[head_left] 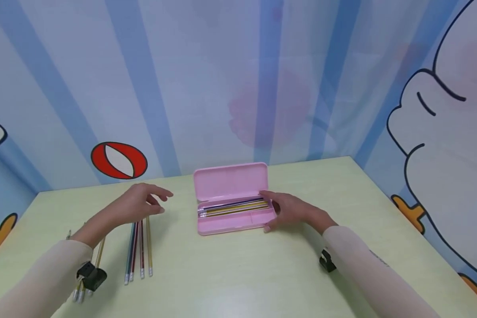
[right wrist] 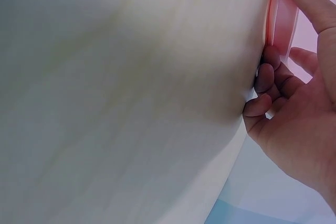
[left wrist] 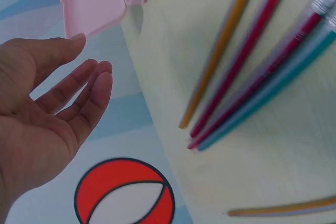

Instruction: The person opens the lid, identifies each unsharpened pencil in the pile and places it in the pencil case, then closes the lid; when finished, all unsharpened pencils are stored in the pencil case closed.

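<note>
A pink pencil case (head_left: 230, 183) stands with its lid raised, and several striped and plain pencils (head_left: 234, 206) lie lengthwise inside it. My right hand (head_left: 292, 210) grips the case's right end, thumb at the front side and fingers round the end and back; the right wrist view shows the curled fingers of that hand (right wrist: 299, 116) against the pink wall. My left hand (head_left: 137, 203) hovers left of the case, fingers loosely bent and holding nothing. Below it on the table lie a teal pencil (left wrist: 262, 94), red pencils (head_left: 141, 247) and a yellow pencil (head_left: 149, 247), side by side.
More pencils (head_left: 100, 251) lie farther left, partly hidden under my left forearm. The pale table (head_left: 238, 274) ends at the back against a blue striped curtain (head_left: 206, 88) with a red and white oval (head_left: 99, 161) printed on it.
</note>
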Tool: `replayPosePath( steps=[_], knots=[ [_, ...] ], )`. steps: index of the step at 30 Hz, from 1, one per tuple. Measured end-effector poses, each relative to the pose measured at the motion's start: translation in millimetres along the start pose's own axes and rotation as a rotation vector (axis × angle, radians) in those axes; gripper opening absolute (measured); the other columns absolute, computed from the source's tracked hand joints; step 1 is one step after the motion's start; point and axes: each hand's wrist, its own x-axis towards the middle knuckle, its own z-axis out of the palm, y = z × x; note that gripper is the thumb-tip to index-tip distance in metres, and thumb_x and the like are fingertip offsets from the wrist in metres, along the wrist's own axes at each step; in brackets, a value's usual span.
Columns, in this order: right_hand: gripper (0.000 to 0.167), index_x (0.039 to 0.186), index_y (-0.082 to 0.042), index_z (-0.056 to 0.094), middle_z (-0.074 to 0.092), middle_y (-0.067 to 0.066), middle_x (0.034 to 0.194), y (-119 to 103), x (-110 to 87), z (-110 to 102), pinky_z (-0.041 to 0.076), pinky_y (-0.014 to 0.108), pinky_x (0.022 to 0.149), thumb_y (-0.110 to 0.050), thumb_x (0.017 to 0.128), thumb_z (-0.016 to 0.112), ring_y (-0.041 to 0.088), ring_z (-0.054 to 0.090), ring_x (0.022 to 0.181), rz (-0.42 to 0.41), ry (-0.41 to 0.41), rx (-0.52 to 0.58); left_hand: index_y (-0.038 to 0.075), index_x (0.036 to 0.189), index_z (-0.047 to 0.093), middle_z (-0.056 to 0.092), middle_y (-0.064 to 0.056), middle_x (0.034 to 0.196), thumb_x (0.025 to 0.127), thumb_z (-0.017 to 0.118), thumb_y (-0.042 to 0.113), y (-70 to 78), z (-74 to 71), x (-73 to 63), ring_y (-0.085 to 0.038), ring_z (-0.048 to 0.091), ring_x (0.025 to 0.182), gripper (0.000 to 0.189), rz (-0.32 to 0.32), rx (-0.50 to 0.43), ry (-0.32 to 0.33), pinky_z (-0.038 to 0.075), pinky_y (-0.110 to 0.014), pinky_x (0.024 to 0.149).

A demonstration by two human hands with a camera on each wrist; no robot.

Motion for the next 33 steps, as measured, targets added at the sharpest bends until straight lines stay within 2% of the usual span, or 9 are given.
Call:
replayPosePath(
  steps=[6, 15, 22, 30, 33],
  knots=[
    [0.108, 0.159, -0.014, 0.025, 0.046, 0.016, 0.152, 0.9, 1.1, 0.3, 0.041, 0.048, 0.112, -0.043, 0.074, 0.086, 0.028, 0.049, 0.130, -0.005, 0.002, -0.002, -0.002, 0.128, 0.064, 0.065, -0.025, 0.118, 0.090, 0.069, 0.005, -22.0, -5.8, -17.5, -0.027, 0.070, 0.093, 0.039, -0.039, -0.025, 0.041, 0.059, -0.036, 0.072],
    [0.108, 0.159, -0.015, 0.026, 0.047, 0.016, 0.150, 0.8, -0.5, -0.3, 0.041, 0.049, 0.111, -0.042, 0.074, 0.087, 0.029, 0.049, 0.128, 0.004, 0.008, 0.008, -0.005, 0.128, 0.063, 0.064, -0.027, 0.119, 0.091, 0.068, 0.004, -44.6, -12.8, -38.0, -0.033, 0.069, 0.097, 0.039, -0.114, -0.008, 0.051, 0.060, -0.042, 0.076],
    [0.108, 0.159, -0.015, 0.026, 0.047, 0.016, 0.150, 2.7, -0.4, 0.6, 0.041, 0.050, 0.111, -0.043, 0.074, 0.086, 0.029, 0.049, 0.129, 0.001, 0.013, 0.002, -0.004, 0.128, 0.063, 0.063, -0.029, 0.121, 0.089, 0.069, 0.003, -52.4, -12.6, -48.0, -0.034, 0.067, 0.097, 0.040, -0.193, 0.002, 0.060, 0.060, -0.042, 0.076],
    [0.108, 0.159, -0.014, 0.026, 0.048, 0.016, 0.149, 1.0, -0.6, 1.6, 0.041, 0.050, 0.111, -0.043, 0.074, 0.087, 0.029, 0.050, 0.129, -0.012, 0.012, 0.009, -0.004, 0.127, 0.065, 0.063, -0.028, 0.122, 0.089, 0.069, 0.003, -53.5, -2.5, -49.5, -0.030, 0.066, 0.096, 0.038, -0.224, -0.032, 0.052, 0.060, -0.039, 0.076],
    [0.108, 0.159, -0.014, 0.027, 0.047, 0.016, 0.150, 0.6, -0.7, 1.2, 0.041, 0.050, 0.112, -0.043, 0.074, 0.087, 0.029, 0.049, 0.131, -0.008, 0.012, 0.012, -0.005, 0.126, 0.065, 0.062, -0.029, 0.125, 0.090, 0.068, 0.002, -51.8, 1.8, -47.6, -0.028, 0.066, 0.096, 0.037, -0.213, -0.051, 0.054, 0.060, -0.039, 0.076]
  ],
)
